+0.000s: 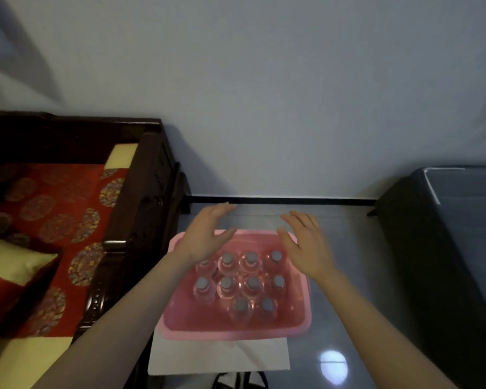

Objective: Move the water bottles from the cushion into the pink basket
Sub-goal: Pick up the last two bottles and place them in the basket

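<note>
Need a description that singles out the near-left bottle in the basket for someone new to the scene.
Find the pink basket beside the dark wooden bench. Grey-capped water bottles stand upright in it in three rows. The target bottle is in the nearest row, the only row with just two, and is the left one.

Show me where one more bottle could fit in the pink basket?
The near left corner of the pink basket is bare, between its left wall and the two front water bottles. A thinner strip lies bare along the far wall, behind the back row. The middle is crowded: two rows of bottles, side by side.
</note>
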`<action>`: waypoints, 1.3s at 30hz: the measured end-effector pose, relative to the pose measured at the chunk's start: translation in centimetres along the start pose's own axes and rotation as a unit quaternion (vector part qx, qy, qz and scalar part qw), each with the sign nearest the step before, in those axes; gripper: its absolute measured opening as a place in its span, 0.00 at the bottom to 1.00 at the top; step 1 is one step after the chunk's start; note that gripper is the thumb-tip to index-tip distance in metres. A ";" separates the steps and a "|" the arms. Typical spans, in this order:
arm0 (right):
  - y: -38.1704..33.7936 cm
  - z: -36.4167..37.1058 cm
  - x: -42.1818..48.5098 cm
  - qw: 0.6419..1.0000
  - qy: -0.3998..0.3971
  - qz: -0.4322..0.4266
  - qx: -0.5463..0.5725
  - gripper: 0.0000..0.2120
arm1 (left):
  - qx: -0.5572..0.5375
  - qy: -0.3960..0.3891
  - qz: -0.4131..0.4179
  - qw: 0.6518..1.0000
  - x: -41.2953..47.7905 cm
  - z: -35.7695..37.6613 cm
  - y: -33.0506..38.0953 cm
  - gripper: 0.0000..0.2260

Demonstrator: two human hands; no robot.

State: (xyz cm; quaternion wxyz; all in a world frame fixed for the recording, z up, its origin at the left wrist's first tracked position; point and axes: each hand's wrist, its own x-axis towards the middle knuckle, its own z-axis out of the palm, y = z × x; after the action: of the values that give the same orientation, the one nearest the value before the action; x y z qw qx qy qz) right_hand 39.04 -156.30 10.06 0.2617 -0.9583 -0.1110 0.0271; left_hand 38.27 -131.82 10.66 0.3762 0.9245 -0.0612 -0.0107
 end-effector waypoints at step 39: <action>-70.6 32.8 -18.7 0.882 -0.363 -0.137 0.268 0.09 | -0.504 0.619 -0.345 0.493 -71.9 -39.4 -26.1 0.10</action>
State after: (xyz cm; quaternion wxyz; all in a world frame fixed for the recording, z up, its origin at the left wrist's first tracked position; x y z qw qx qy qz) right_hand 3.23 -85.10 17.50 0.4511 -0.7495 -0.3175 0.3660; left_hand -27.79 -77.24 18.77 0.6859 0.2941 0.5270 0.4065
